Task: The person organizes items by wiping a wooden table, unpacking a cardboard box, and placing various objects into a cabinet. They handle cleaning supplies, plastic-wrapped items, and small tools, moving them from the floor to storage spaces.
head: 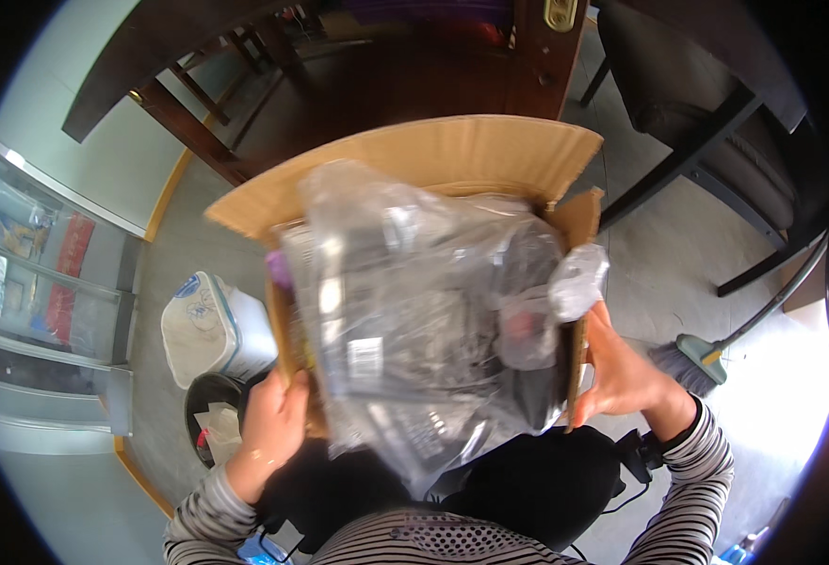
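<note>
An open cardboard box (457, 152) rests over my lap, its far flap folded outward. Clear plastic bags (414, 282) fill it and spill over the near edge; one bears a white barcode label (366, 357). Dark items show dimly through the plastic on the right. My left hand (277, 424) grips the box's left wall, thumb over the edge. At the right wall, my right hand (623, 374) holds the box from outside, just below a crumpled piece of clear plastic (578, 282). Something purple (279, 270) peeks out by the left wall.
Left of the box stand a white lidded bucket (199, 325) and a dark waste bin (195, 402) with paper inside. A broom (700, 357) and a black chair (718, 141) are at the right. Dark wooden furniture (400, 78) lies beyond the box, and a glass-fronted cabinet (47, 282) at far left.
</note>
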Motion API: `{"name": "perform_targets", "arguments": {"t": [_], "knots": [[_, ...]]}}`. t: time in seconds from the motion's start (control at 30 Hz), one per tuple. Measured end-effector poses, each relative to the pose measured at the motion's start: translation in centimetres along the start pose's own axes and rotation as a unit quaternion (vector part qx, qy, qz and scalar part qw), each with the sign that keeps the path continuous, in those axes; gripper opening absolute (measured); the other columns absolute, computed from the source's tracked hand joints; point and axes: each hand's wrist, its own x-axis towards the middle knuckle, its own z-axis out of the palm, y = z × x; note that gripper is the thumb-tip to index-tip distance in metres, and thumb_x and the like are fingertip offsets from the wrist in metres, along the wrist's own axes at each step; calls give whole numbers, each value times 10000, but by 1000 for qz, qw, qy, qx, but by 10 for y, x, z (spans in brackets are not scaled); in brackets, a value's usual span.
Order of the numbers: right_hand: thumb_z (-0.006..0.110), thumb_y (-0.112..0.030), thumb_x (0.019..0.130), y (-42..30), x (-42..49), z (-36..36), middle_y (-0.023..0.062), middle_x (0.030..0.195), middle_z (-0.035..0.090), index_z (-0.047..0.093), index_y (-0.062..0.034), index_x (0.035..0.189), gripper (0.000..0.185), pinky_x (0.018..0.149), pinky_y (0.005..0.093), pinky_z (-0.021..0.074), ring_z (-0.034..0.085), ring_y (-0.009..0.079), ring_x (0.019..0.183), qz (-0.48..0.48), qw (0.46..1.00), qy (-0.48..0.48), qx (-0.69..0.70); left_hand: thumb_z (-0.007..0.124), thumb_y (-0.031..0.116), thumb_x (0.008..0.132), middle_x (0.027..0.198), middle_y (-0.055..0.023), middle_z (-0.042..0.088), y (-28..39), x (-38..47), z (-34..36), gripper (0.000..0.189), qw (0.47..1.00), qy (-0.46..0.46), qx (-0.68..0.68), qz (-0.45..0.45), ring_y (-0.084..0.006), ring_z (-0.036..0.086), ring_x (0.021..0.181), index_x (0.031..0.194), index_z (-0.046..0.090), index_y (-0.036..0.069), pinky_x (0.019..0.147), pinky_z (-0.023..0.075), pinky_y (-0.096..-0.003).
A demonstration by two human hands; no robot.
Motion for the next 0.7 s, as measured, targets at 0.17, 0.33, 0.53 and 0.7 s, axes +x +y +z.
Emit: {"name": "perform_targets", "arguments": {"t": [0.17,0.33,0.53,0.7], "knots": [[727,-632,646,-49,62,19,265,1489,47,104,22,1454,1212,1067,466,278,89,392,1399,-86,994,14,-65,446,195,961,902,-5,622,1,5,-82,258,994,35,-96,-44,-72,548,803,1013,602,-3,735,451,-235],[558,-686,771,-89,124,22,316,1426,202,324,80,1371,1001,941,420,449,238,394,1340,-104,992,68,37,502,214,914,755,-10,599,5,84,-144,251,991,63,-102,-65,-97,528,691,938,626,-2,628,414,-249],[545,-724,749,-113,186,9,189,1258,420,515,56,1198,900,669,310,522,561,229,997,-18,983,182,6,528,245,889,729,-47,598,19,198,-155,272,992,77,-97,-24,-131,530,634,874,642,-1,597,407,-285],[558,-772,689,-111,238,-9,167,1172,517,497,49,1238,990,670,320,523,582,220,936,-6,970,242,31,512,233,889,795,-87,639,10,290,-153,310,989,54,-125,56,-175,571,711,913,652,-43,643,425,-306]]}}
